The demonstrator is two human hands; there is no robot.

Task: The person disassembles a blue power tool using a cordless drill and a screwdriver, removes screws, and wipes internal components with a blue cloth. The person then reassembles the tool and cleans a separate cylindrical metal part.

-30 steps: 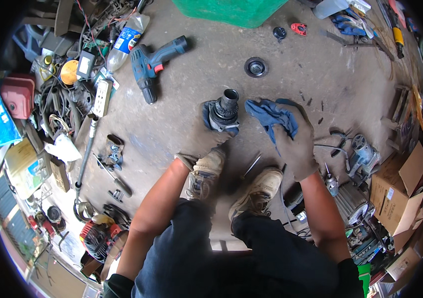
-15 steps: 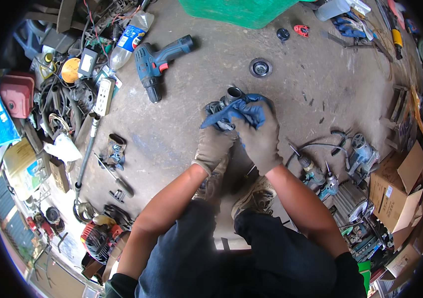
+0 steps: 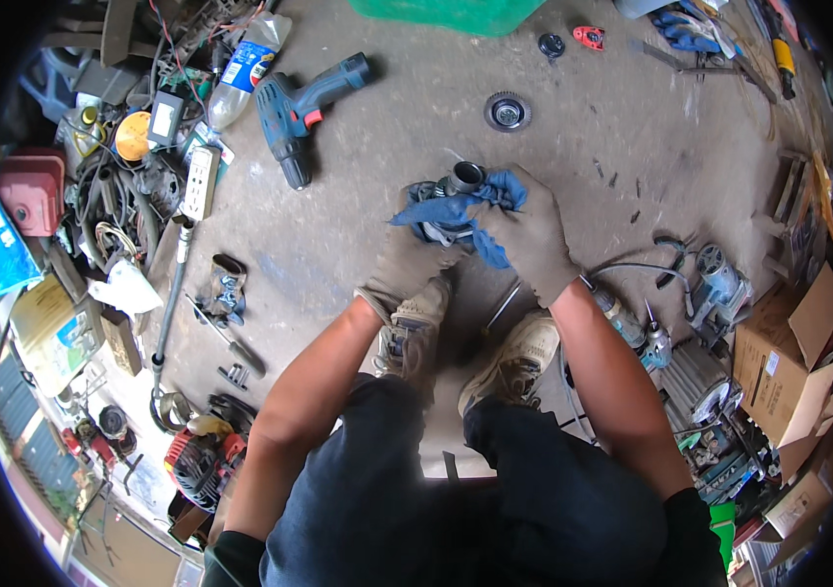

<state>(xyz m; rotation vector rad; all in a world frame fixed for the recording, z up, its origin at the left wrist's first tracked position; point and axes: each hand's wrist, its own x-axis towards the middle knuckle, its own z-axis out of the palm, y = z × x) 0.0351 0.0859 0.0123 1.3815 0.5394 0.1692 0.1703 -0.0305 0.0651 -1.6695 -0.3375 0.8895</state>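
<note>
My left hand (image 3: 411, 262), in a grey-brown work glove, is closed around a dark metal machine part with a round open tube (image 3: 466, 178) at its top. A blue cloth (image 3: 444, 209) lies across the part, covering much of its body. My right hand (image 3: 534, 231), gloved alike, grips the cloth at the part's right side, and a blue corner hangs below the fingers. The lower body of the part is hidden by cloth and gloves. Beyond the hands, a toothed round metal gear (image 3: 508, 112) rests on the concrete floor.
A cordless drill (image 3: 289, 117) lies at the far left, beside a plastic bottle (image 3: 246, 70) and piled scrap. A screwdriver (image 3: 240, 354) and a small metal housing (image 3: 227, 289) sit left of my shoes. Power tools (image 3: 715, 279) and a cardboard box (image 3: 779, 367) stand right.
My right hand has shifted slightly right and turned, and the cloth now stretches across the front of the part with a corner hanging down. The whole view has moved a little.
</note>
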